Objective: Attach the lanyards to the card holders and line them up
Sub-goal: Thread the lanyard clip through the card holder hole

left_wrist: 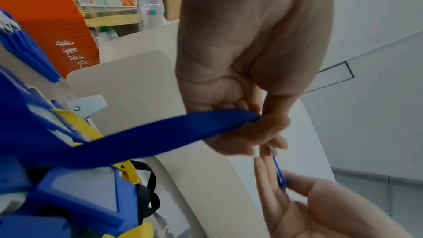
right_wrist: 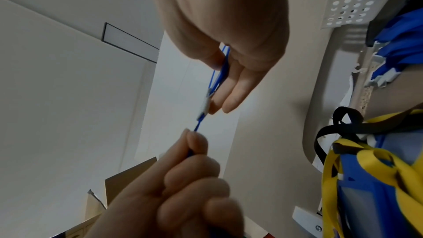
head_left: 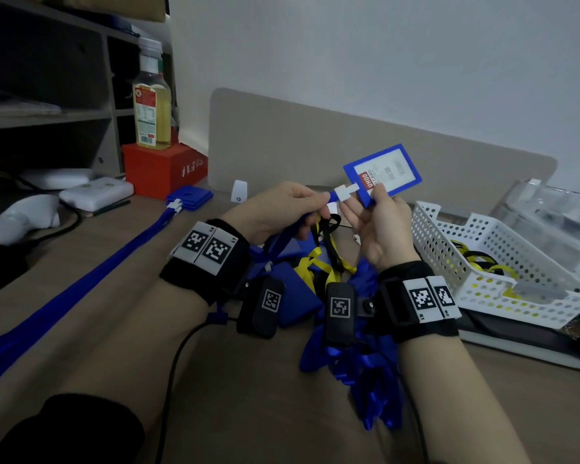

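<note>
My right hand (head_left: 365, 200) pinches the lower corner of a blue card holder (head_left: 382, 174) and holds it up above the desk. A white clip (head_left: 345, 192) sits at the holder's short edge. My left hand (head_left: 322, 197) pinches the end of a blue lanyard (head_left: 330, 195) just behind that clip. In the left wrist view the lanyard strap (left_wrist: 171, 133) runs from the fingers down to the pile. Seen from the right wrist, the holder (right_wrist: 223, 68) is edge-on, with the clip (right_wrist: 204, 104) between both hands.
Blue holders with blue, yellow and black lanyards (head_left: 315, 262) lie heaped under my wrists. A white perforated basket (head_left: 482, 236) at the right holds more lanyards. Stacked blue holders (head_left: 190, 197) lie at the left, their straps (head_left: 98, 272) stretched toward me. A red box (head_left: 161, 169) stands behind.
</note>
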